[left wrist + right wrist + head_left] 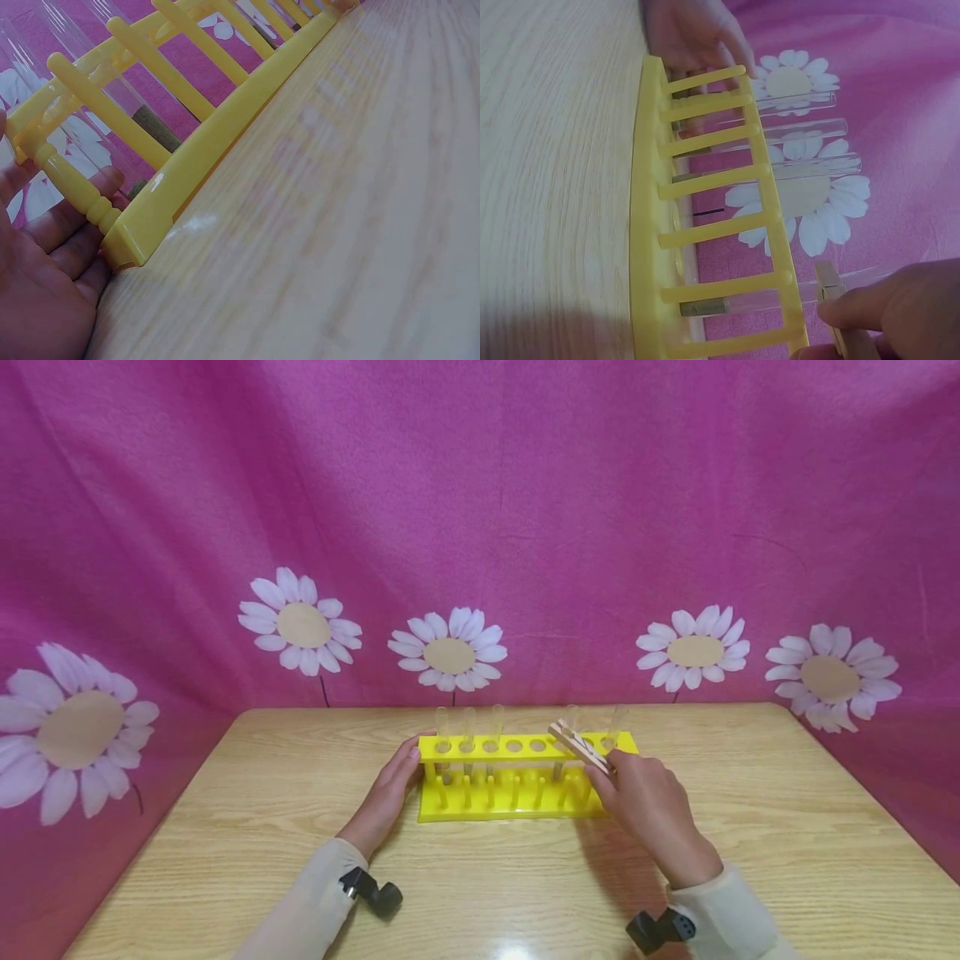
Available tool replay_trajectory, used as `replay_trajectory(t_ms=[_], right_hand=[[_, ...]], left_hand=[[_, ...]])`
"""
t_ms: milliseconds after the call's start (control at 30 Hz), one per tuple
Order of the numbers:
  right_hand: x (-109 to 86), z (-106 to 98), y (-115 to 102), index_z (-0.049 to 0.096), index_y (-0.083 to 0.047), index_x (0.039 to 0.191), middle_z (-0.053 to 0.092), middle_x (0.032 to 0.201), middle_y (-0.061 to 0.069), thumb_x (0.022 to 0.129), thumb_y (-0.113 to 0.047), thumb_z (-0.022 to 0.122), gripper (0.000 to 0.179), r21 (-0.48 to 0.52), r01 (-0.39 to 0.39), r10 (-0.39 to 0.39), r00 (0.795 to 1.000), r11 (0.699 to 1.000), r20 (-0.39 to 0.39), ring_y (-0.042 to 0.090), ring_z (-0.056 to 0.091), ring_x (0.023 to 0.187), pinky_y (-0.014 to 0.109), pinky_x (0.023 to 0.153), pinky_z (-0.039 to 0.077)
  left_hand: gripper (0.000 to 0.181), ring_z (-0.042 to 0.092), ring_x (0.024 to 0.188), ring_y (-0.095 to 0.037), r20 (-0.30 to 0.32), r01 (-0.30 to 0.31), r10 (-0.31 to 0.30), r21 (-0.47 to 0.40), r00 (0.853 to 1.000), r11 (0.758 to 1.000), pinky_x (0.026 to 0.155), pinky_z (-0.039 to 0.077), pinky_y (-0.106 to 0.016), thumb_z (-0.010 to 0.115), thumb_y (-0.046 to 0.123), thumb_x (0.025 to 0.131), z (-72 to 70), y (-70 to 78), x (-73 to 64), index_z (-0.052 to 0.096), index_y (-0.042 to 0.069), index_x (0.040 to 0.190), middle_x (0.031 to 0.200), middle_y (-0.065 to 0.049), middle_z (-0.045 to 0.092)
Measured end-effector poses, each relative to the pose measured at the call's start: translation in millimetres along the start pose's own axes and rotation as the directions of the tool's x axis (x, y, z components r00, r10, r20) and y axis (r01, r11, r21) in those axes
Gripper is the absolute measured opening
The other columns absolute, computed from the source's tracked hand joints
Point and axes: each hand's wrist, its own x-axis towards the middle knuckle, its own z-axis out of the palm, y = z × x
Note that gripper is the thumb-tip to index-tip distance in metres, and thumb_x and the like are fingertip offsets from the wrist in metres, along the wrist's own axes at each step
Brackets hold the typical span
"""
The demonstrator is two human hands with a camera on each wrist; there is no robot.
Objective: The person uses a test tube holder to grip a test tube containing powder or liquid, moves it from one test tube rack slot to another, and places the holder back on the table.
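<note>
A yellow test tube rack point(480, 816) stands on the table. My left hand point(386, 793) grips its left end; in the left wrist view the fingers point(64, 225) reach behind the end post. My right hand point(648, 797) holds a wooden test tube holder point(577, 747) slanting over the rack's right part. The holder's tip meets a glass test tube point(757, 301) with dark, greenish-brown matter at its bottom; whether it clamps the tube, I cannot tell. Several more glass tubes stand in the rack, with three at the left point(497, 718) and one at the right end point(618, 720).
The wood-grain table point(240, 810) extends around the rack on all sides. Behind it hangs a magenta cloth point(555, 527) printed with white daisies. Upright pegs point(515, 792) line the rack's base. A black camera point(375, 893) sits on each wrist.
</note>
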Motion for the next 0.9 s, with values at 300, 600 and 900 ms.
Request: replay_trajectory(t_ms=[300,600,900], right_hand=[[-0.7,0.4,-0.8,0.058,-0.008,0.073,0.043,0.056,0.002,0.090,-0.027,0.068,0.027,0.001,0.012,-0.012,1.000,1.000,0.000,0.018,0.040,0.048,0.027,0.041,0.030],[1.8,2.3,-0.6,0.062,-0.009,0.066,0.043,0.058,0.003,0.087,-0.025,0.072,0.028,0.007,0.034,-0.034,0.999,0.999,-0.035,0.018,0.040,0.052,0.027,0.044,0.031],[1.7,1.6,-0.5,0.060,-0.011,0.061,0.040,0.053,0.000,0.088,-0.023,0.071,0.032,0.035,0.028,-0.028,1.000,0.999,-0.014,0.016,0.038,0.050,0.026,0.043,0.030]], left_hand=[[0.047,0.025,0.143,-0.019,-0.003,0.000,0.000,-0.009,1.000,1.000,0.118,0.020,-0.042,0.032,0.043,0.105,0.2,-0.7,-0.6,0.040,0.020,0.145,0.154,-0.006,0.032],[0.046,0.026,0.142,-0.019,-0.002,0.001,-0.001,-0.001,1.000,1.000,0.118,0.021,-0.042,0.032,0.044,0.105,-0.3,-1.1,0.1,0.041,0.022,0.144,0.153,-0.004,0.033],[0.048,0.025,0.143,-0.018,-0.006,0.017,-0.017,0.031,1.000,0.999,0.118,0.020,-0.041,0.032,0.048,0.104,-0.1,-0.2,-0.1,0.039,0.024,0.145,0.154,-0.004,0.032]])
